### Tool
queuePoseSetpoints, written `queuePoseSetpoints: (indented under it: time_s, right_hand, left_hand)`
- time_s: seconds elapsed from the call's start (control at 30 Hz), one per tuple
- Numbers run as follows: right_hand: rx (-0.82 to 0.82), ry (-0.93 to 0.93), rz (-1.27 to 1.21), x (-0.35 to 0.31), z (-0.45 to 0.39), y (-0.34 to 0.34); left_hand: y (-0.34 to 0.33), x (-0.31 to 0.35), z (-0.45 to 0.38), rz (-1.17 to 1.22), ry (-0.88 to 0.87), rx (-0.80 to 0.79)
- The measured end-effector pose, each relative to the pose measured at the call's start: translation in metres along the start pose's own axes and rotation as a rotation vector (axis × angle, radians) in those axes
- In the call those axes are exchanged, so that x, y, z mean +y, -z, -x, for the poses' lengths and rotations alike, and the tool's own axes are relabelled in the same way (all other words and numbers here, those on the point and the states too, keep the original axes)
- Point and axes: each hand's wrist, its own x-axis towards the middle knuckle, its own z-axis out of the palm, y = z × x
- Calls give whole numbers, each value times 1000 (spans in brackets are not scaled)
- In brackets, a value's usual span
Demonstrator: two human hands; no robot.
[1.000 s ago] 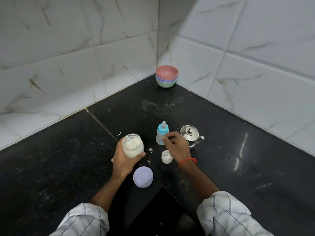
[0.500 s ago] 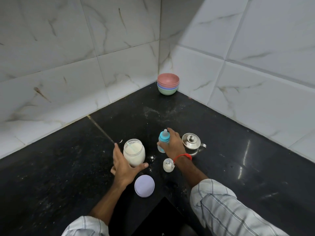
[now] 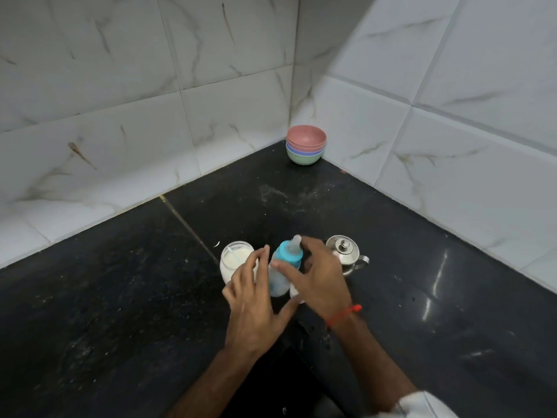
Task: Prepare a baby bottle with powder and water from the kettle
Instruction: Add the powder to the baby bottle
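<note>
Right hand (image 3: 319,282) grips the baby bottle (image 3: 284,268) above the worktop (image 3: 120,297); left hand (image 3: 253,309) reaches, fingers spread.

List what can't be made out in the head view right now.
- Baby bottle: contents unreadable, motion blur; right hand covers its right side.
- Right hand's grip: contact with the bottle unclear.
- Kettle: left part behind the right hand.
- Powder jar: front hidden by left hand.

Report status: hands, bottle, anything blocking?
Right hand grips baby bottle, teat on. Left hand open beside it. Powder jar, kettle flank it.
</note>
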Motion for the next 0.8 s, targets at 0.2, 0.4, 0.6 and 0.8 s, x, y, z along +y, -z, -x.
queuePoseSetpoints:
  time_s: [0.2,0.4,0.6,0.8]
  right_hand:
    - [31,-144,-330,-2,47,3]
    - [-307,-45,-498,13,49,40]
    - [-202,-70,-454,18,33,58]
    - [-393,-36,-349,4,43,50]
  left_hand:
    - [2,13,-2,425,130,-287]
    - [21,9,-6,495,76,-517]
    - [21,17,-7,546,123,-378]
    - [24,13,-1,516,95,-454]
